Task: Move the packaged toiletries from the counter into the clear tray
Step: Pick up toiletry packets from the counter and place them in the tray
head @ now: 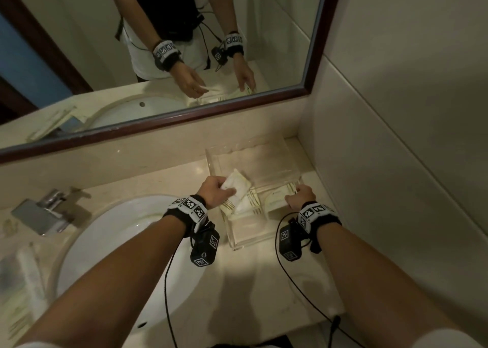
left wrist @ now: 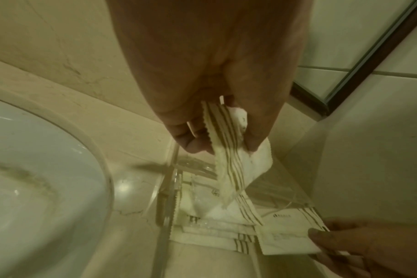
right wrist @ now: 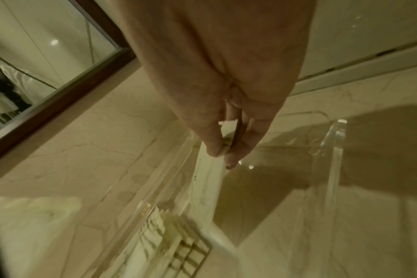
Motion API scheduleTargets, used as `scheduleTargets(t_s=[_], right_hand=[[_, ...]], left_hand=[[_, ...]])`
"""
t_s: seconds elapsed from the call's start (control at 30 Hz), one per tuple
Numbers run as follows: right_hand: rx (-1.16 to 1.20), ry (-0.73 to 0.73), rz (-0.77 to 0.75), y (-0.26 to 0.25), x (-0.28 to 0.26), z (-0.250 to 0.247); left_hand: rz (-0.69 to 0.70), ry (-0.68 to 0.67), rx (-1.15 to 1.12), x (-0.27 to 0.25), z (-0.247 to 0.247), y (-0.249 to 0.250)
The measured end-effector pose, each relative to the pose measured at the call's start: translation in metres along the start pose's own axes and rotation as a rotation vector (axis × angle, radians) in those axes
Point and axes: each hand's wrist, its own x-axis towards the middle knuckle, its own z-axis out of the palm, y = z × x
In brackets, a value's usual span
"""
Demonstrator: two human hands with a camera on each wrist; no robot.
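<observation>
A clear tray [head: 266, 163] stands in the counter's back right corner, with several cream packets [head: 245, 209] with striped edges lying in its near half. My left hand [head: 220, 189] pinches one such packet [head: 239, 184] above the tray's left side; in the left wrist view this packet [left wrist: 233, 159] hangs from the left hand [left wrist: 224, 144] over the stack [left wrist: 202, 216]. My right hand [head: 299, 194] pinches a flat packet [head: 277, 202] at the tray's right side. In the right wrist view the right hand [right wrist: 223, 156] holds that packet [right wrist: 206, 184] by its edge, inside the tray wall [right wrist: 331, 150].
A white sink [head: 118, 242] with a chrome faucet [head: 45, 210] lies left of the tray. More wrapped items [head: 23, 281] sit at the far left of the counter. The mirror [head: 158, 57] and the tiled wall [head: 396, 163] close in behind and right of the tray.
</observation>
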Motion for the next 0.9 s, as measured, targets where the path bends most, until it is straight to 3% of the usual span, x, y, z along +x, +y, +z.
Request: scheduleTargets(t_s=[0.27, 0.4, 0.5, 0.53, 0.73, 0.9], right_hand=[[-0.153, -0.055, -0.021, -0.008, 0.005, 0.002], [-0.125, -0.042, -0.012, -0.002, 0.0, 0.0], [-0.098, -0.039, 0.019, 0.001, 0.004, -0.006], [-0.076, 0.01, 0.048, 0.015, 0.006, -0.031], [-0.055, 0.048, -0.038, 0.007, 0.005, -0.034], [0.079, 0.085, -0.122, -0.002, 0.006, -0.036]], left_hand=[[-0.006, -0.124, 0.017, -0.01, 0.011, 0.018], [-0.138, -0.264, -0.03, -0.014, 0.015, 0.02], [-0.139, -0.329, 0.037, -0.013, 0.019, 0.027], [-0.102, -0.374, 0.07, -0.007, 0.037, 0.048], [-0.115, -0.362, 0.022, 0.0, 0.043, 0.048], [-0.076, -0.248, 0.089, 0.009, 0.056, 0.035]])
